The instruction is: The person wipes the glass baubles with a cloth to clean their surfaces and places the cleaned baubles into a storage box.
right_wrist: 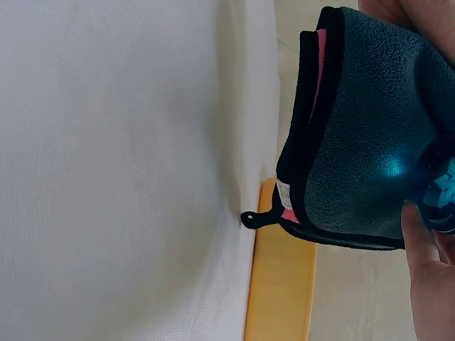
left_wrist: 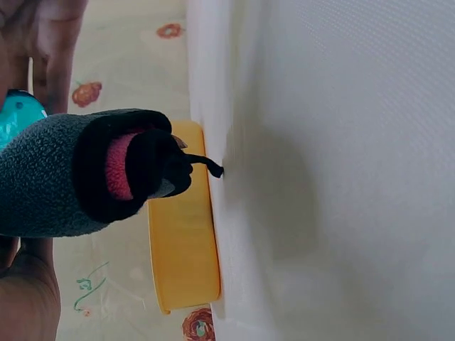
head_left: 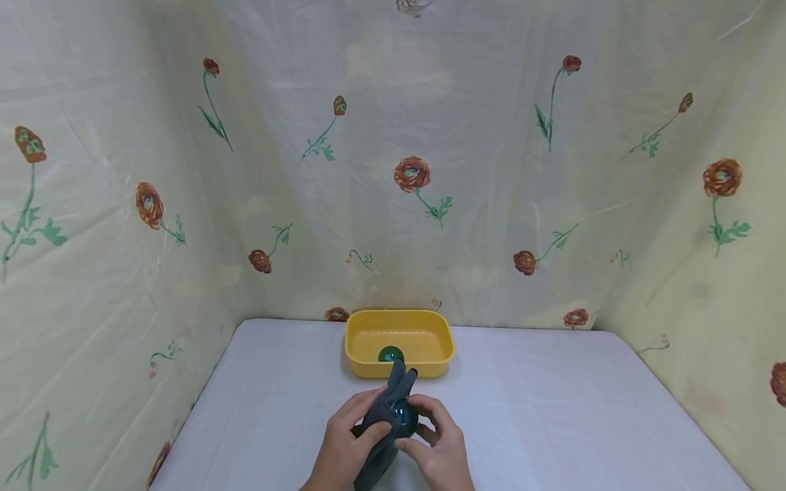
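Note:
A folded dark grey cloth (head_left: 379,410) with black edging is gripped by my left hand (head_left: 346,431), thumb across its near face. Against the cloth's right side sits a shiny teal ball (head_left: 406,417), which my right hand (head_left: 443,442) pinches between thumb and fingers. Both hands are raised over the table, in front of the yellow tray. In the left wrist view, the cloth (left_wrist: 50,177) shows a pink inner side, and part of the ball (left_wrist: 18,117) peeks out behind it. The right wrist view shows the ball (right_wrist: 442,188) pressed to the cloth, with a small loop (right_wrist: 259,219) hanging from the cloth's corner.
A yellow tray (head_left: 439,369) stands at the table's back edge, with a green shiny ball (head_left: 390,354) inside. White cloth covers the table (head_left: 540,409). Flower-printed curtains (head_left: 479,204) hang behind and at both sides.

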The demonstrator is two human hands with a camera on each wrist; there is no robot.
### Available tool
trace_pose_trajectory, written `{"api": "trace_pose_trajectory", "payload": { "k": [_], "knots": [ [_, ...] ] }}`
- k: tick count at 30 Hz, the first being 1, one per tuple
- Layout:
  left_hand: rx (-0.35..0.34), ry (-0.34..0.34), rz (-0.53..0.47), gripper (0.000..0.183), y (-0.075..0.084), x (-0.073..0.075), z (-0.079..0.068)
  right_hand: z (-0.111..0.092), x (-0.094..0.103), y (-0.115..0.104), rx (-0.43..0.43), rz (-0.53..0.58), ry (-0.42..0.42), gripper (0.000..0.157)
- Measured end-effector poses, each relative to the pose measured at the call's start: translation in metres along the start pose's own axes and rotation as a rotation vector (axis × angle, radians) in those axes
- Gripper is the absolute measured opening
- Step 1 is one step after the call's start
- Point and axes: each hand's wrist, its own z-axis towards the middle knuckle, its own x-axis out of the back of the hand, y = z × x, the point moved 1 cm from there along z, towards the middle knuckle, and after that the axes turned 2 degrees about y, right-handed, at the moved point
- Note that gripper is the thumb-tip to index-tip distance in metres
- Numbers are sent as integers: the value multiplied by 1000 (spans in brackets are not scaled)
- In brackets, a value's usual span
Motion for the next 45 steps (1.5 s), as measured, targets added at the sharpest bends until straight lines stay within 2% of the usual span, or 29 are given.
{"api": "trace_pose_trajectory", "payload": {
  "k": [12, 17, 24, 29, 35, 45],
  "knots": [
    [6, -7, -11, 49, 2, -1, -1, -3, 3, 2, 15, 25, -9, 61],
    [13, 0, -19, 49, 4, -1, -1, -1, 2, 5, -3, 13, -3, 58],
    [-8, -2, -22, 48, 2, 0, -2, -1, 3, 6, -1, 32, -23, 60],
    [-10, -17, -32, 47, 0, 1, -3, -1, 3, 7, -26, 56, -28, 61],
    [-11, -39, -53, 48, 1, 0, -5, 1, 2, 8, -44, 29, 3, 61],
    [-6, -36, -43, 48, 5, 0, -5, 3, 3, 9, -117, 29, -5, 62]
  ]
}}
